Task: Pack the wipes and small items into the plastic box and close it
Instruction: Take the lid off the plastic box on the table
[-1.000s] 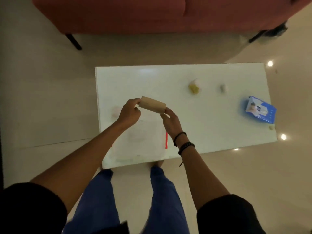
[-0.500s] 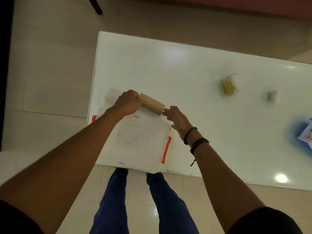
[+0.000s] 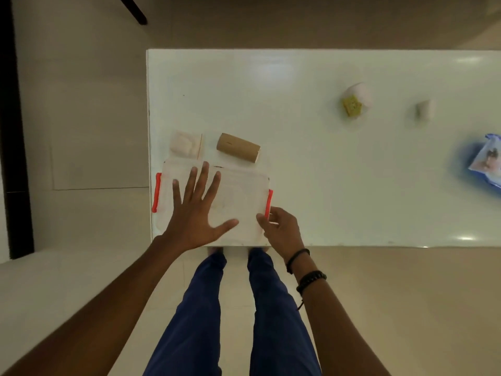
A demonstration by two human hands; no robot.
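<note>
A clear plastic box (image 3: 241, 196) with its lid on and orange latches (image 3: 156, 191) on both ends sits at the near left corner of the white table (image 3: 325, 172). My left hand (image 3: 199, 210) lies flat on the lid, fingers spread. My right hand (image 3: 282, 229) pinches the right orange latch (image 3: 268, 203). A cardboard tube (image 3: 238, 150) lies on the table just behind the box, beside a small pale packet (image 3: 184, 144). Farther right lie a white ball with a yellow piece (image 3: 355, 102), a small white roll (image 3: 424, 109) and a blue wipes pack (image 3: 486, 164).
The table's left edge and near edge run right beside the box. My legs in blue trousers (image 3: 206, 308) stand under the near edge. A dark furniture leg (image 3: 132, 9) shows at the top left over the beige floor.
The cardboard tube has left my hands and now lies on the table behind the box. My left hand moved flat onto the lid and my right hand went to the right latch.
</note>
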